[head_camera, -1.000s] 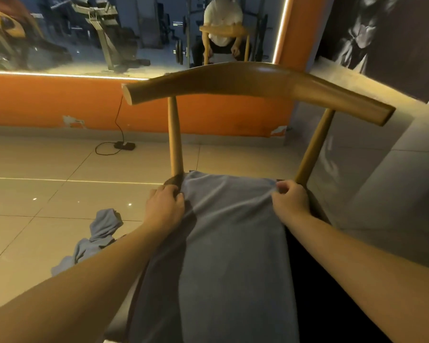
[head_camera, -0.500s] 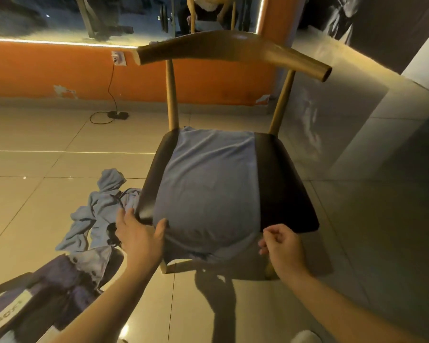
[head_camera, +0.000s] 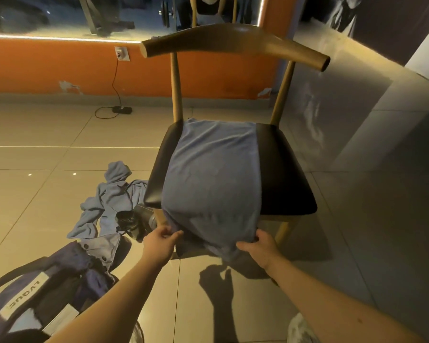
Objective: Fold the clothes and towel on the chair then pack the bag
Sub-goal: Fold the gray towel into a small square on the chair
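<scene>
Towel fold only beginning
My left hand (head_camera: 159, 243) and right hand (head_camera: 258, 246) pinch the hanging front edge of the towel (head_camera: 213, 174), spread flat over the chair (head_camera: 282, 169) seat. The clothes (head_camera: 114, 194) lie crumpled on the floor (head_camera: 47, 132) beside it, and the bag (head_camera: 30, 293) seems not yet packed

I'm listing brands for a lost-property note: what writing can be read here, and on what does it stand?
"LVQUE", seen upside down, letters uncertain: white label on the dark blue fabric bag.
Second white patch on that bag: nothing legible.
No other writing is readable.
</scene>
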Demonstrator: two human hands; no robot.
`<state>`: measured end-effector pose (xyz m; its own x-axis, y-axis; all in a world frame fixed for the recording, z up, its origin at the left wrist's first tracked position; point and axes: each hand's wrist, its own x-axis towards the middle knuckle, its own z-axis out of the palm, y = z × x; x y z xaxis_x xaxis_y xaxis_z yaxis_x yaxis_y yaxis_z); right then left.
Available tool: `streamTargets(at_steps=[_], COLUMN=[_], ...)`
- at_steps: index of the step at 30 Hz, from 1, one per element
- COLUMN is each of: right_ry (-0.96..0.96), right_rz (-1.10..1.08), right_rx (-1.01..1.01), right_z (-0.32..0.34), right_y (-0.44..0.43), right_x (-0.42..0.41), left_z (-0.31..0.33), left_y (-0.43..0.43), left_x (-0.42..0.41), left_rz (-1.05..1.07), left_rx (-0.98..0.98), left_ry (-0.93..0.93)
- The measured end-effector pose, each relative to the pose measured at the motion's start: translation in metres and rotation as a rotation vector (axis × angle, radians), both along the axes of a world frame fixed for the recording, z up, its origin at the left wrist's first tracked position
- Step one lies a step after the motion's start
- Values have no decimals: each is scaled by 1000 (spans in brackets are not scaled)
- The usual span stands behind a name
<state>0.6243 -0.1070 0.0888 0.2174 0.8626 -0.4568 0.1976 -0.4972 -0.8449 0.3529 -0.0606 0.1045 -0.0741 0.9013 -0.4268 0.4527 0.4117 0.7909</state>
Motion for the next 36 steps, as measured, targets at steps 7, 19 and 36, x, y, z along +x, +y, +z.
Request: streamTargets(at_steps=[7,19,36], right_ry=[-74,5,83], right_rz=[-18,-103,-71], right_rx=[-110,-326,151], right_z=[-31,-34,103], right_y=[-35,-84,-84], right_x=[5,10,22], left_z=[-26,-9,103], left_y=[-28,-54,-60], left_x=[-10,-29,-49], left_rz=[-166,-313,-263], left_rx=[-114,-286,551], left_ry=[50,133,7])
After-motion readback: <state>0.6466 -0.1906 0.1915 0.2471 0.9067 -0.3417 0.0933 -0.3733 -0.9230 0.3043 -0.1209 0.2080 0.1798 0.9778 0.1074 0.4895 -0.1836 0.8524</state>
